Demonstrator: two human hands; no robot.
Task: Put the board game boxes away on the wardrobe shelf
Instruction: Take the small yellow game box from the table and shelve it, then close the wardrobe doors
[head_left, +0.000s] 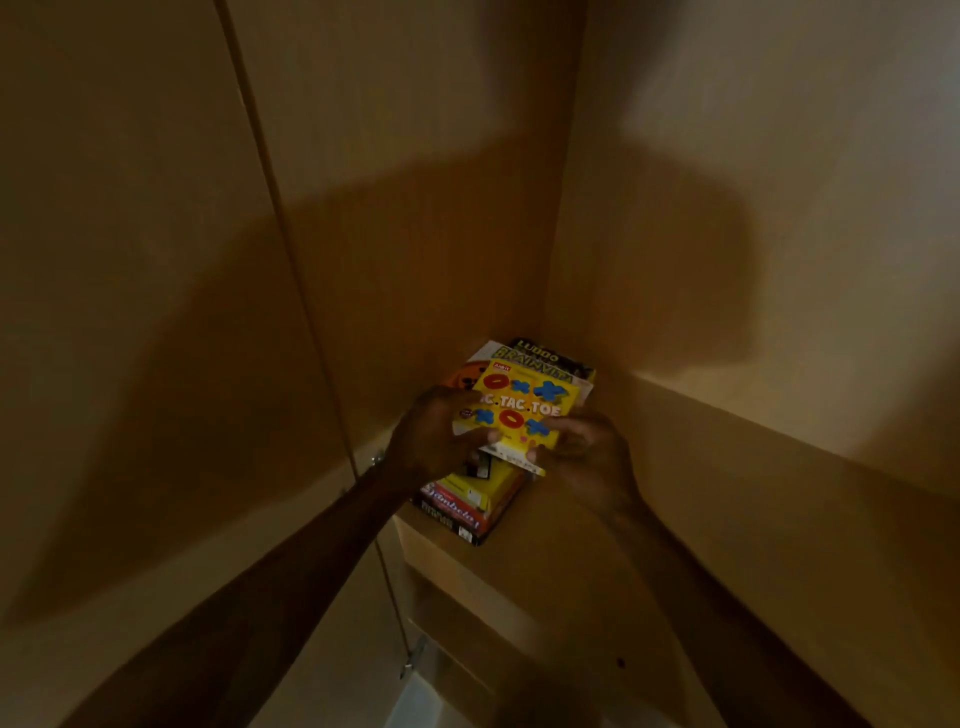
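Both hands were on the Tic Tac Toe box (524, 408), centre of frame, slightly right.

- Left hand (439, 436): gripped the box's left edge, with the fingers curled over the top face and covering the first letters of the title.
- Right hand (584, 449): pinched the lower right corner, thumb on top, fingers bent round the edge.
- Neither hand was spread. Both were closed round the box.

The box was yellow with blue crosses and red rings, face up, over a stack of other game boxes. I couldn't tell whether it rested on the stack or was held just above it.

4 more boxes showed under it:
- Brainvita box (540, 362), peeking out at the far edge
- Ludo box (537, 355), just behind that
- plain yellow box (501, 486), showing on the near side
- red-and-black box (457, 512), at the bottom, with its near corner close to the shelf's front edge

The shelf (597, 571) was tan wood, and the far end of the stack was tucked into its back corner. The wardrobe door (156, 312) filled the left of the frame. A metal hinge (376, 460) sat just left of the left wrist. The light was dim, so small print on the boxes was unreadable.
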